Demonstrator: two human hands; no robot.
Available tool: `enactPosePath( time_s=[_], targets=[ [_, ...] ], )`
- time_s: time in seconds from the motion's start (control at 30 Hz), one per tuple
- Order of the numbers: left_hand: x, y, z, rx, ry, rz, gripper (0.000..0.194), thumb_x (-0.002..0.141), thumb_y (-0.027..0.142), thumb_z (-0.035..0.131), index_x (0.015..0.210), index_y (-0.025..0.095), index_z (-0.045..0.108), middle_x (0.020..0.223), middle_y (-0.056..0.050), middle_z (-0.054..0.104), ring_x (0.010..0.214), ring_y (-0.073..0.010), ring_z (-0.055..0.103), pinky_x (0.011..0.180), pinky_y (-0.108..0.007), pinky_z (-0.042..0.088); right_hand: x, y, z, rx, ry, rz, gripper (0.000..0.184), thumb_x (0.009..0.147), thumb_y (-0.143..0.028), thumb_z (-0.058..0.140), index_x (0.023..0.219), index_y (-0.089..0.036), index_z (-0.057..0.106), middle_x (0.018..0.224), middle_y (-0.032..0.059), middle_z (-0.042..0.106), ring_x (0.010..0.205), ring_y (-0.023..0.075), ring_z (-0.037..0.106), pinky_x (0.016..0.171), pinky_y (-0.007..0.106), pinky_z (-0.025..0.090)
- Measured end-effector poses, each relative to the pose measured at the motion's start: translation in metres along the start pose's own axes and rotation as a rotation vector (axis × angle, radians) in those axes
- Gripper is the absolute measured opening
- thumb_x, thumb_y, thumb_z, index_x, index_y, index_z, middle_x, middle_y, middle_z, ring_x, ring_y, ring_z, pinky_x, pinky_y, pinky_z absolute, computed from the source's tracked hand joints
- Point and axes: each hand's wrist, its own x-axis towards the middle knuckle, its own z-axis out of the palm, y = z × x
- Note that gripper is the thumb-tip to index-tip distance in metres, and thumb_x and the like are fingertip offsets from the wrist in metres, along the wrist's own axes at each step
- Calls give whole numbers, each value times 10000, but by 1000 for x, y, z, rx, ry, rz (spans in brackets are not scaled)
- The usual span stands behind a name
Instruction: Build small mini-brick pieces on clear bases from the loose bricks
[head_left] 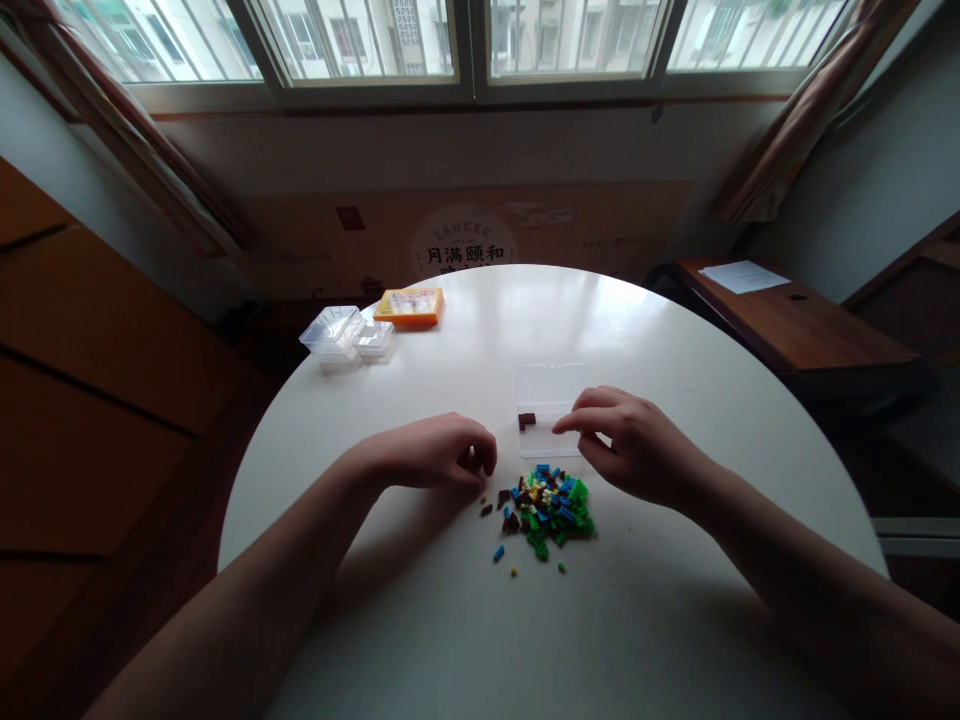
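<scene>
On the white round table [292, 510] a pile of small building bricks [551, 505] in green, blue, brown, yellow and cream lies in front of me. Left of the pile, my left hand [442, 450] rests with its fingers curled in; whether anything is inside them is hidden. My right hand [634, 440] reaches over a shallow clear plastic box [555, 447] with its lid folded back. Its fingers are apart and the index fingertip is over the box, with nothing visible in the hand. Several dark brown bricks [527, 420] sit together at the box's left side.
Clear plastic containers [330, 335] and an orange box [409, 305] stand at the table's far left edge. Loose bricks, among them a blue brick [499, 553], lie nearer me. A wooden desk [810, 320] with paper on it stands at the right.
</scene>
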Motion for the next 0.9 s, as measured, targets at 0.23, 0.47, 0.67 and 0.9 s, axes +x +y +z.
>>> enactPosePath(
  time_s=[0.23,0.47,0.67,0.9],
  targets=[
    [-1,8,2,101,21,9,107,733,229,721,766,178,633,758,22,605,669,-113,529,581,-219,374,-2,4,-14,116,-227,-56,312,827,-86,514,1001,-214,738,908,11,681,701,87,591,639,221,448],
    [-1,14,5,186,41,39,152,786,310,710,764,186,624,777,14,615,678,-119,515,579,-226,344,-1,4,-14,87,-225,-53,307,839,-107,510,1008,-221,739,905,7,692,698,88,585,631,218,428],
    [2,12,8,217,86,21,207,845,386,651,782,189,641,773,-4,633,671,-128,529,590,-238,357,-1,13,-19,18,-245,5,285,859,-153,554,1052,-248,742,867,9,698,690,97,585,635,229,415],
    [5,10,9,184,118,-46,157,836,357,646,830,202,667,790,-10,656,678,-143,554,578,-242,359,0,20,-11,-38,-274,42,223,854,-232,649,1051,-276,745,746,-18,676,629,102,570,602,242,396]
  ],
)
